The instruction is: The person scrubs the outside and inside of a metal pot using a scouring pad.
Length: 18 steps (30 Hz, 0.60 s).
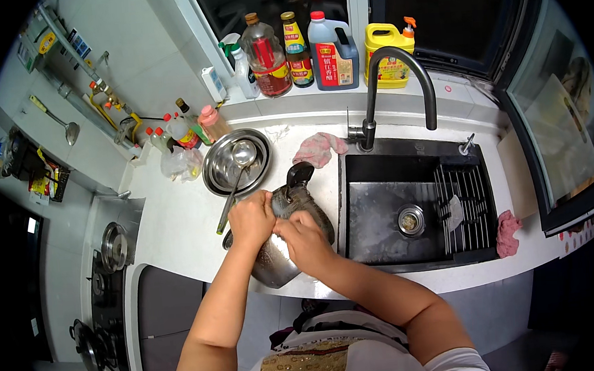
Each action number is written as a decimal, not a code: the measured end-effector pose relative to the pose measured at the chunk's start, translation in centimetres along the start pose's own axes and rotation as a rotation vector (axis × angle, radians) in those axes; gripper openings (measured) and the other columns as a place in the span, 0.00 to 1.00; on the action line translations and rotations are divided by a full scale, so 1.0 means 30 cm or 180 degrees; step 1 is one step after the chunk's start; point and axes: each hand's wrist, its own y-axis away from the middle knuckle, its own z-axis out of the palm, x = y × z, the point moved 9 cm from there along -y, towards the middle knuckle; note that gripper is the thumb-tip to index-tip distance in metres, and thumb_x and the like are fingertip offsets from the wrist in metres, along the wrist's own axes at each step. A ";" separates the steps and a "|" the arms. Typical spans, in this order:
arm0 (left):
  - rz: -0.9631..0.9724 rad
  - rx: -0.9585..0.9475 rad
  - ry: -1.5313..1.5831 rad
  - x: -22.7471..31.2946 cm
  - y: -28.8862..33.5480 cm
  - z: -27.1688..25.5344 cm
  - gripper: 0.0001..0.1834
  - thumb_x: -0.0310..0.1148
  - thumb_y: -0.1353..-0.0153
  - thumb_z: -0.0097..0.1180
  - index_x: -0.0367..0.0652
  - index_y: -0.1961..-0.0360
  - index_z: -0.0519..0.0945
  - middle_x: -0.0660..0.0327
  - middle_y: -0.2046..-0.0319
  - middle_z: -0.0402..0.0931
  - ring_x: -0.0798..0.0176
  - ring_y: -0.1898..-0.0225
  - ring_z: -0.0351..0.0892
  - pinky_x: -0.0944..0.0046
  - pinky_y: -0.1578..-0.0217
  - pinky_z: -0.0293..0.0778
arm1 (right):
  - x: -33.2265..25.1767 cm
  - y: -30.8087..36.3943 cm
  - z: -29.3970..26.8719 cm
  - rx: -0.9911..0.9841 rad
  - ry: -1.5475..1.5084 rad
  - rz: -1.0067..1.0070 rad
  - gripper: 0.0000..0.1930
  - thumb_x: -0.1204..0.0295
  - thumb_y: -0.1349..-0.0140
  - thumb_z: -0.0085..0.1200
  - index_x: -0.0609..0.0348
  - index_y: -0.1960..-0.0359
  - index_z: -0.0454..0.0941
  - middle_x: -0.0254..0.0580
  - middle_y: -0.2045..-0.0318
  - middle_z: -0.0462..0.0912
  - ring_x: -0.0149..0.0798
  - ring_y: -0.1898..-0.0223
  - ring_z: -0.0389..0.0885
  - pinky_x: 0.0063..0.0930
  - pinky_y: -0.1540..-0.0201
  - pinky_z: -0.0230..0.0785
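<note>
A shiny metal pot (pixel 273 264) with a black loop handle (pixel 301 174) stands at the counter's front edge, left of the sink; it looks tilted. My left hand (pixel 250 220) is closed at the pot's upper edge, fingers curled. Close beside it my right hand (pixel 306 244) is also closed against the pot, its thumb side toward the left hand. Both hands hide part of the rim and whatever may lie under the fingers. Just behind the left hand, a ladle (pixel 244 153) with a dark, green-tipped handle rests across stacked steel bowls (pixel 268 161).
A black sink (pixel 382 214) with a tall curved faucet (pixel 433 100) and a dish rack (pixel 465 208) lies to the right. Pink cloths (pixel 319 149) lie near the sink. Several bottles (pixel 266 57) line the windowsill. A stove (pixel 106 316) is at far left.
</note>
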 end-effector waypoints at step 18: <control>0.0089 0.0006 0.0247 -0.005 0.004 -0.009 0.08 0.34 0.41 0.56 0.43 0.73 0.81 0.48 0.79 0.79 0.43 0.76 0.79 0.49 0.74 0.73 | 0.125 -0.012 -0.016 -0.0244 0.0158 0.0490 0.11 0.78 0.40 0.46 0.62 0.55 0.73 0.43 0.63 0.82 0.47 0.60 0.75 0.38 0.56 0.67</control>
